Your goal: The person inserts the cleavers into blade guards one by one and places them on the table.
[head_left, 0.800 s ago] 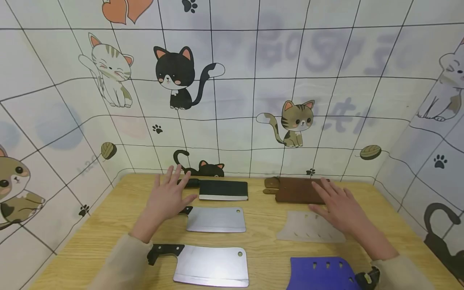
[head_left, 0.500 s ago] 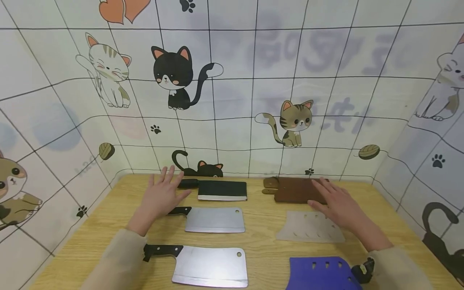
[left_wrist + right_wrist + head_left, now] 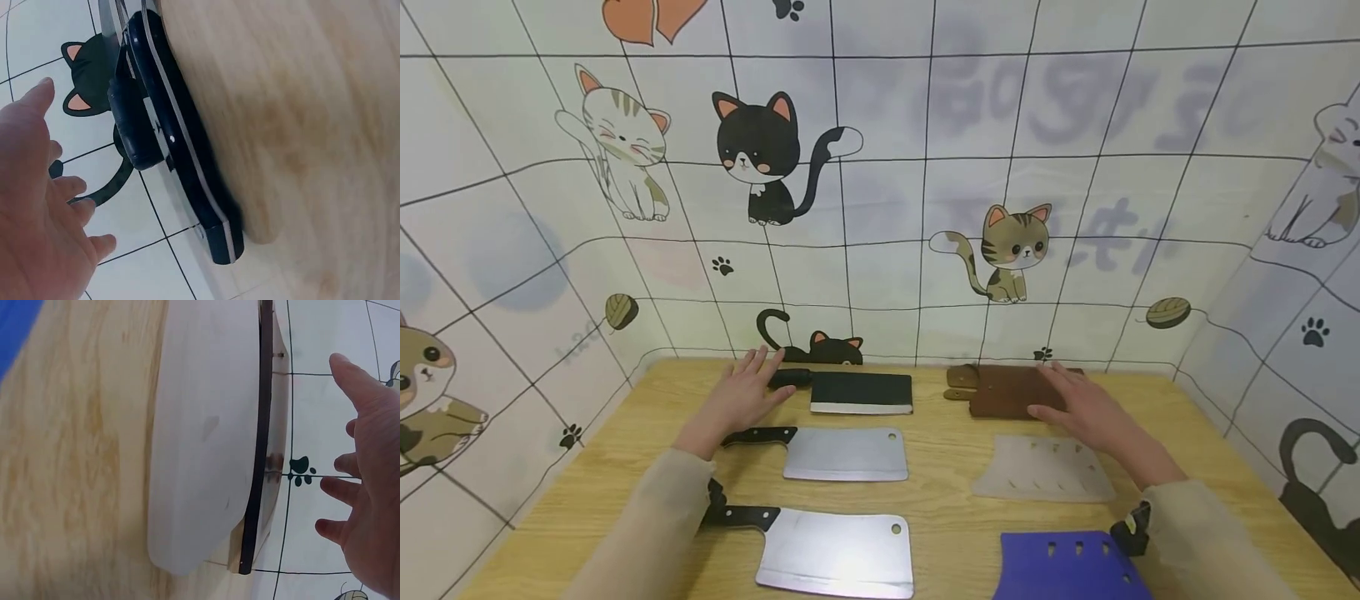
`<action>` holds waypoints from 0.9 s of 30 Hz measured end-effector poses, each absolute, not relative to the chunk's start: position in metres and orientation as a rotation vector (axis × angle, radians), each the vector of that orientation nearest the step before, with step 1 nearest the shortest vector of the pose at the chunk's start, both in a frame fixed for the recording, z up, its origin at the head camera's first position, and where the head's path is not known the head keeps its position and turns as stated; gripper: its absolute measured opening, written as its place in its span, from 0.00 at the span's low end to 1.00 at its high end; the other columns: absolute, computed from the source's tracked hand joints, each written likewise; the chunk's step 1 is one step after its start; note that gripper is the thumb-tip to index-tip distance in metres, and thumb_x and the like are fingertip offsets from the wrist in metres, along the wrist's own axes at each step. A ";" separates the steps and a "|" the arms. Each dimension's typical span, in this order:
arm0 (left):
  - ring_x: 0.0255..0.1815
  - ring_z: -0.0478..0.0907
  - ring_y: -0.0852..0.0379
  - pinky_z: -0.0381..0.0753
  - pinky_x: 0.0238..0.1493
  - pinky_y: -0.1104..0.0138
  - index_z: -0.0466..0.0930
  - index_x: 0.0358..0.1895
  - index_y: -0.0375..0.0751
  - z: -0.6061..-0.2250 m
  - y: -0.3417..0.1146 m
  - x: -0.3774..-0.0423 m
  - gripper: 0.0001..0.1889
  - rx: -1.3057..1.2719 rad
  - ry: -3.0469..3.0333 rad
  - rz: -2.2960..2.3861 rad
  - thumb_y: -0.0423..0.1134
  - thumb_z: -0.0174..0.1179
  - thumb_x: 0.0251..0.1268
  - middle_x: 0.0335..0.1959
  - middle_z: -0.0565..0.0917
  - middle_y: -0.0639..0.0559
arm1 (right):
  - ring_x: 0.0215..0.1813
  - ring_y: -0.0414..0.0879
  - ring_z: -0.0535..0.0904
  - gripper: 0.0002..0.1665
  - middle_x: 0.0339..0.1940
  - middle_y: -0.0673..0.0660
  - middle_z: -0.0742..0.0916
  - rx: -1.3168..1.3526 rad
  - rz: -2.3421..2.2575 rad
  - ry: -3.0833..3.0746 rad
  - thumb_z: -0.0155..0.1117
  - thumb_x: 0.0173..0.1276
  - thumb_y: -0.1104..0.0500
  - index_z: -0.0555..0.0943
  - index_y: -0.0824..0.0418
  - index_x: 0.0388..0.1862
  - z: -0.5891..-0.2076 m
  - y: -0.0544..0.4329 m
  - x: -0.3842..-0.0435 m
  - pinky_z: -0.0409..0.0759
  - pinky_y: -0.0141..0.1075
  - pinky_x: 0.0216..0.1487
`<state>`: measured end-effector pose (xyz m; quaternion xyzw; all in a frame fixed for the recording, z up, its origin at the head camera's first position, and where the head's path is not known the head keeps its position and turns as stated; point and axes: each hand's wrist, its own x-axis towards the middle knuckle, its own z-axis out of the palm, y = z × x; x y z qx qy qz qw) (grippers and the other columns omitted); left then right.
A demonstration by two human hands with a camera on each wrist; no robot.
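Observation:
My left hand (image 3: 741,404), fingers extended and palm down, is at the handle of the dark-bladed cleaver (image 3: 861,392) in the back row. It holds nothing. In the left wrist view this hand (image 3: 44,206) stands apart from the black riveted handle (image 3: 181,137). Below lie a silver cleaver (image 3: 846,454) and a larger silver cleaver (image 3: 842,552). My right hand (image 3: 1086,412), also extended, overlaps the brown leather knife sheath (image 3: 1007,392); the right wrist view shows the hand (image 3: 375,469) apart from it. A frosted blade guard (image 3: 1037,471) and blue blade guard (image 3: 1063,567) lie nearer.
Everything lies on a wooden tabletop (image 3: 943,492). A white wall (image 3: 880,208) with grid lines and cartoon cats rises right behind the table's far edge and along both sides. A black wrist camera mount (image 3: 1131,529) sits at the right sleeve.
My left hand has shifted slightly left, uncovering more of the middle cleaver's handle. My right hand and forearm have moved a little left and forward. The cleavers and guards stay in place.

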<state>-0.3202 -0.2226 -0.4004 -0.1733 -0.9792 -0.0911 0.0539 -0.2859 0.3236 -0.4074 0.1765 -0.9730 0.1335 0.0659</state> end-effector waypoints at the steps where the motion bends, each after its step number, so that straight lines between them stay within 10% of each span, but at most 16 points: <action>1: 0.79 0.48 0.27 0.48 0.71 0.31 0.52 0.82 0.35 -0.400 -0.223 -0.321 0.40 -0.532 -2.982 -0.291 0.59 0.48 0.80 0.79 0.52 0.25 | 0.72 0.80 0.58 0.51 0.77 0.79 0.62 0.537 0.415 -2.940 0.60 0.75 0.36 0.58 0.69 0.80 -0.409 0.324 -0.288 0.60 0.72 0.66; 27: 0.78 0.50 0.26 0.51 0.72 0.35 0.53 0.81 0.34 -0.384 -0.231 -0.355 0.39 -0.583 -3.103 -0.703 0.59 0.46 0.81 0.78 0.54 0.24 | 0.73 0.78 0.57 0.64 0.76 0.80 0.61 0.376 0.808 -3.086 0.74 0.62 0.36 0.55 0.71 0.81 -0.413 0.349 -0.330 0.61 0.70 0.66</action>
